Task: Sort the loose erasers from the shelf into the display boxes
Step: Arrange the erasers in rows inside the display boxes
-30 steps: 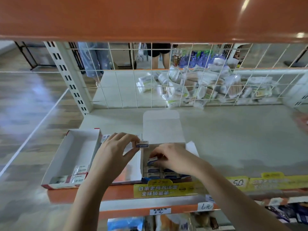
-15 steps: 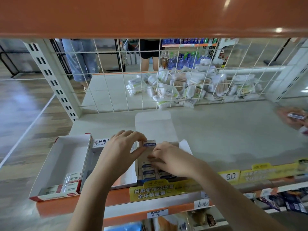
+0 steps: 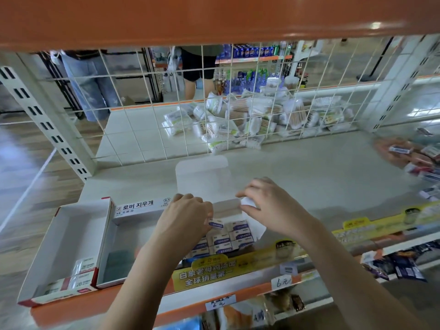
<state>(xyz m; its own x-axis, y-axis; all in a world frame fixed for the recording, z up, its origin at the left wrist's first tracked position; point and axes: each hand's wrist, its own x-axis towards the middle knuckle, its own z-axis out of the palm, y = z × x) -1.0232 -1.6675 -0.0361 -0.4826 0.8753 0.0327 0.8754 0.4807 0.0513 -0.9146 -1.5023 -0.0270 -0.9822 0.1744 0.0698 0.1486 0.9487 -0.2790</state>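
Note:
Three open display boxes stand at the shelf's front edge. The right box (image 3: 226, 207) holds rows of white erasers with blue bands (image 3: 240, 234). My left hand (image 3: 184, 220) pinches one such eraser (image 3: 215, 223) over the rows in that box. My right hand (image 3: 271, 206) grips the box's white right flap (image 3: 247, 201) near its back corner. The middle box (image 3: 140, 207) with Korean lettering looks mostly bare inside. The left box (image 3: 69, 225) holds a few red-and-white erasers (image 3: 83, 270) at its front. Loose erasers (image 3: 419, 167) lie at the shelf's far right, blurred.
An orange shelf board (image 3: 214, 17) hangs close overhead. A white wire grid (image 3: 214, 103) closes the back, with bagged cotton swabs (image 3: 250, 122) piled behind it. Yellow price strips (image 3: 238, 265) line the front edge. People's legs (image 3: 197, 75) show beyond the grid.
My left hand has brought the eraser down from the box's top edge onto the rows inside. My right hand has left the erasers and moved up and right to the flap.

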